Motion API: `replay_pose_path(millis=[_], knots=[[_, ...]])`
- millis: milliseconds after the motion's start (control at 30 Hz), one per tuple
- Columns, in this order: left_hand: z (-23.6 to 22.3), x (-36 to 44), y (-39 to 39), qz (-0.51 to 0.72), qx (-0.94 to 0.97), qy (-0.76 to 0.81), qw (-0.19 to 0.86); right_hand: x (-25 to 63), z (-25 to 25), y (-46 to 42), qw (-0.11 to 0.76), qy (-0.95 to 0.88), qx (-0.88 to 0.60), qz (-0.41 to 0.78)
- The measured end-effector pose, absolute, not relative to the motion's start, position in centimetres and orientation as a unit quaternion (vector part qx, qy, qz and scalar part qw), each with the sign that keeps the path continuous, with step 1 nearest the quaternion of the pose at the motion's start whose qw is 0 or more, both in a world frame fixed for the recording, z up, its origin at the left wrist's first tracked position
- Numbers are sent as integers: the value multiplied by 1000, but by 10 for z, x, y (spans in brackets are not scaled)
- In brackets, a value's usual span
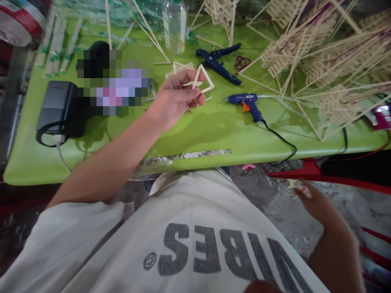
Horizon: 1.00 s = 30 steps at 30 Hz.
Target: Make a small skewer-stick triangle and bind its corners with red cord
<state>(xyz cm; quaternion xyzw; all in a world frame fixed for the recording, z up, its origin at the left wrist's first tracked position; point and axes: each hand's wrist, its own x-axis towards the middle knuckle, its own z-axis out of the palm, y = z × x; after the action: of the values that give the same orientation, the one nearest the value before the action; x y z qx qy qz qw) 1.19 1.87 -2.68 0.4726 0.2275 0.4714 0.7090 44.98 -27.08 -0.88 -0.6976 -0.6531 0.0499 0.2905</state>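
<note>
My left hand [180,95] is raised over the green table, its thumb and fingers closed on a small angular frame of pale wooden sticks [209,83]. Behind that hand lie more small pale stick frames [179,67], partly hidden by it. A blue hot glue gun [246,101] with an orange trigger rests to the right of the held frame. Beyond it are dark blue hand cutters [218,61]. Low on the right, off the table, hangs my right hand [310,201], close to a red chair [302,169]. Its fingers are blurred.
Large woven stick pieces [330,69] crowd the table's right side. A clear bottle [174,28] stands at the back. At left are a dark box-shaped device [58,106] with a cable and a pixelated patch. A metallic strip [207,154] lies near the front edge.
</note>
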Motion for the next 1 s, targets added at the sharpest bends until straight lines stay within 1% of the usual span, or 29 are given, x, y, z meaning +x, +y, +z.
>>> replay_pose_path(millis=[33, 67, 100, 133, 200, 267, 367, 500, 533, 600, 633, 667, 733, 800, 900, 1000], knots=[[-26, 12, 18, 469, 477, 229, 707, 462, -5, -278, 268, -642, -718, 6], [-25, 12, 16, 461, 482, 231, 708, 470, 1, -283, 217, -625, -744, -90], [-22, 11, 14, 457, 485, 236, 707, 473, 8, -283, 167, -597, -771, -148], [-20, 11, 12, 452, 489, 240, 707, 470, 16, -279, 101, -600, -781, -141], [-15, 10, 8, 453, 493, 247, 701, 452, 31, -256, 78, -649, -735, -179], [-13, 10, 6, 462, 491, 259, 691, 424, 40, -220, 36, -758, -633, -153], [-17, 11, 6, 476, 496, 273, 673, 379, 44, -163, 38, -857, -492, -150], [-24, 8, 11, 479, 514, 272, 657, 336, 41, -99, 78, -918, -361, -146], [-24, 8, 12, 478, 519, 270, 656, 328, 40, -85, 107, -922, -346, -134], [-23, 6, 12, 479, 531, 266, 646, 311, 38, -61, 225, -904, -351, -95], [-22, 6, 11, 484, 538, 265, 637, 301, 36, -51, 291, -882, -367, -60], [-21, 6, 10, 490, 547, 266, 624, 291, 35, -42, 333, -858, -390, -3], [-20, 6, 7, 506, 573, 273, 583, 271, 30, -30, 370, -817, -423, 127], [-22, 7, 5, 519, 611, 280, 527, 253, 22, -24, 403, -775, -428, 229], [-27, 7, 1, 523, 659, 294, 454, 237, 5, -20, 453, -700, -418, 362], [-29, 8, -4, 517, 676, 305, 428, 236, -11, -18, 482, -619, -397, 476]])
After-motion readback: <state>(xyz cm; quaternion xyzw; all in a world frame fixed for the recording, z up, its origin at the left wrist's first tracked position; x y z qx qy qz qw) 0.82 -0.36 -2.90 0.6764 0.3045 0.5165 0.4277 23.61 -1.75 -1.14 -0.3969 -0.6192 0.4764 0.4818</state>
